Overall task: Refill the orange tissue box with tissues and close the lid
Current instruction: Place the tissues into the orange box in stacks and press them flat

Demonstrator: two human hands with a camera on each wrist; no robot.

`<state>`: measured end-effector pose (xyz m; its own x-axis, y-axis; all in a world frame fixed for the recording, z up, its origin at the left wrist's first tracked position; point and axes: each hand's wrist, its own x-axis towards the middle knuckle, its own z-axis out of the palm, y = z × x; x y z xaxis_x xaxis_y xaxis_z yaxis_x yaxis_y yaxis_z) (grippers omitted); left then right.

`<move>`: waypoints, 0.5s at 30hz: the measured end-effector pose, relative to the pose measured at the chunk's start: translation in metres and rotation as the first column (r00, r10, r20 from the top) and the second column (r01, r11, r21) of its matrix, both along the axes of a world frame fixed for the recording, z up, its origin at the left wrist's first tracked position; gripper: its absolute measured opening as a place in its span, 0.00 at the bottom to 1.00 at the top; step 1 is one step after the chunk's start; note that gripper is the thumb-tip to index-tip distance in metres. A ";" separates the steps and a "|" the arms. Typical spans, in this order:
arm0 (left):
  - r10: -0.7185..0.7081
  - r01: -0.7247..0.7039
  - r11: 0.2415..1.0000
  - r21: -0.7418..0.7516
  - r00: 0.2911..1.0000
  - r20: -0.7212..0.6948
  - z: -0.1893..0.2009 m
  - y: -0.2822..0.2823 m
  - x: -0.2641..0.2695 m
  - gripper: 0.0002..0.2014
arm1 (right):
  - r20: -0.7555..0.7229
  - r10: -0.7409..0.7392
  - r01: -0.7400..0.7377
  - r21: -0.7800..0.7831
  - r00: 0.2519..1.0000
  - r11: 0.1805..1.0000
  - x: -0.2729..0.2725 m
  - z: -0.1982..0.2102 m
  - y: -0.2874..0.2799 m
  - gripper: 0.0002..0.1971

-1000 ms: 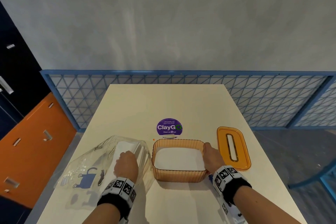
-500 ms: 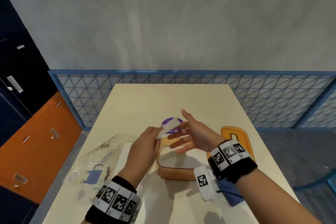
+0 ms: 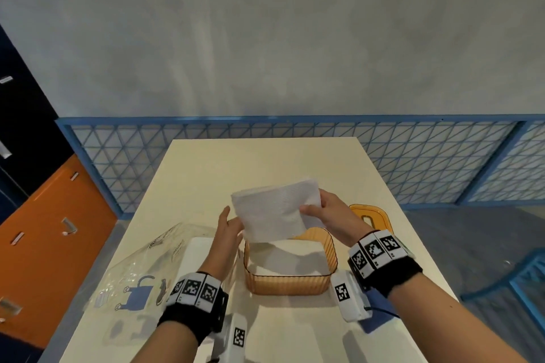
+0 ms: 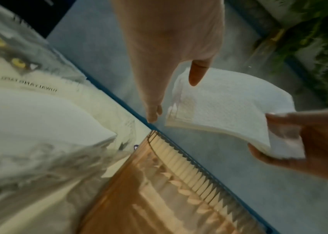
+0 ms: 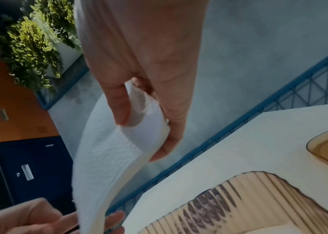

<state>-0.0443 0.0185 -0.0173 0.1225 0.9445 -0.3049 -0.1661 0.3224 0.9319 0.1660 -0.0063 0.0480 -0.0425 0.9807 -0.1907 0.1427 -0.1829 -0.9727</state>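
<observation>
The orange tissue box point(image 3: 290, 283) stands open on the table, white tissues lying in its bottom. Its orange slotted lid point(image 3: 380, 215) lies flat to the right, partly behind my right wrist. My right hand point(image 3: 315, 206) pinches a folded stack of white tissues point(image 3: 274, 209) by its right end, thumb on top, and holds it tilted above the box's far edge. In the right wrist view the tissue stack point(image 5: 107, 158) bends down from that pinch. My left hand point(image 3: 228, 222) is at the stack's left edge with straight fingers; its thumb point(image 4: 197, 74) touches the tissue stack point(image 4: 229, 107).
A clear plastic tissue package point(image 3: 147, 268) with a blue print lies left of the box, more white tissues inside. The cream table point(image 3: 265, 162) runs back to a blue lattice fence point(image 3: 427, 156). Orange and dark cabinets point(image 3: 53, 230) stand at the left.
My left hand drew a tissue stack out of the package and lifted it over the box. My right hand left the box's corner and took the stack's right end.
</observation>
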 end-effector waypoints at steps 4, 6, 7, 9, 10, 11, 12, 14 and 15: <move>0.004 -0.001 0.994 0.112 1.000 -0.030 0.007 0.008 0.008 0.21 | -0.070 -0.047 0.048 0.016 0.996 0.999 0.005 -0.009 -0.003 0.12; 0.076 -0.042 0.981 0.187 0.982 -0.174 0.007 0.004 0.013 0.16 | -0.063 -0.074 0.075 0.008 0.995 0.997 0.008 -0.019 -0.007 0.13; 0.106 -0.053 0.973 0.224 0.967 -0.231 0.004 0.000 0.014 0.15 | -0.028 -0.082 0.082 -0.002 0.996 0.997 0.010 -0.027 -0.009 0.14; 0.111 -0.018 0.965 0.263 0.934 -0.340 -0.003 -0.010 0.020 0.13 | 0.097 -0.090 0.094 -0.041 0.991 0.995 0.012 -0.045 -0.016 0.15; 0.097 0.008 0.965 0.261 0.918 -0.385 -0.008 -0.015 0.023 0.12 | 0.157 -0.099 0.111 -0.070 0.983 0.991 0.012 -0.053 -0.019 0.15; 0.084 0.027 0.967 0.253 0.905 -0.418 -0.012 -0.019 0.025 0.12 | 0.189 -0.116 0.136 -0.096 0.975 0.986 0.011 -0.061 -0.021 0.16; 0.075 0.038 0.970 0.241 0.894 -0.442 -0.016 -0.022 0.027 0.14 | 0.195 -0.138 0.163 -0.118 0.971 0.980 0.009 -0.067 -0.023 0.16; 0.071 0.049 0.971 0.233 0.874 -0.480 -0.021 -0.023 0.029 0.15 | 0.178 -0.186 0.211 -0.135 0.966 0.968 0.006 -0.075 -0.024 0.17; 0.071 0.054 0.970 0.235 0.867 -0.494 -0.022 -0.023 0.029 0.16 | 0.168 -0.207 0.230 -0.134 0.964 0.964 0.005 -0.077 -0.023 0.18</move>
